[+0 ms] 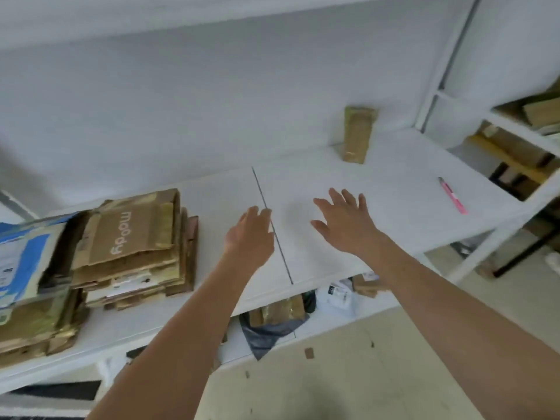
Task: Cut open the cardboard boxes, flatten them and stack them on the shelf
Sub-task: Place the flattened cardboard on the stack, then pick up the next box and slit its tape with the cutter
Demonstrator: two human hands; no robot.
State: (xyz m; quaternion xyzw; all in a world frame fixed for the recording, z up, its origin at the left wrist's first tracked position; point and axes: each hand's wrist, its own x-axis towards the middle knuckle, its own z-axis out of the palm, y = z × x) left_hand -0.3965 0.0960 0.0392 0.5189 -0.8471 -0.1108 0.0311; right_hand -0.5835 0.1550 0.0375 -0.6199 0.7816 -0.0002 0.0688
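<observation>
Across the middle of the frame, a white board shelf (378, 183) is seen running from the lower left up to the right, split by a dark seam near its centre. At the left of the frame, a tall stack of flattened brown cardboard boxes (136, 247) is laid on that shelf, the top sheet printed with pale lettering; just beside it, at the far left edge, a second pile topped by a blue and white printed carton (27, 262) is kept. The piles appear to have been gathered at one end so that the rest of the board is left free as a working surface.

Both bare forearms are stretched forward from the bottom of the frame. The left hand (250, 237) is held near the seam with its fingers loosely extended, nothing being gripped. The right hand (345, 221) is spread with fingers splayed above the board, also released; whether either palm touches the surface cannot be told.

In the upper centre-right, a small taped brown cardboard box (357, 134) is stood on end against the back wall, apparently not yet cut open. It is judged the likely next piece. At the right of the frame, a pink utility knife (453, 197) is left lying on the shelf, well apart from both hands, presumably parked within reach for the next cut.
</observation>
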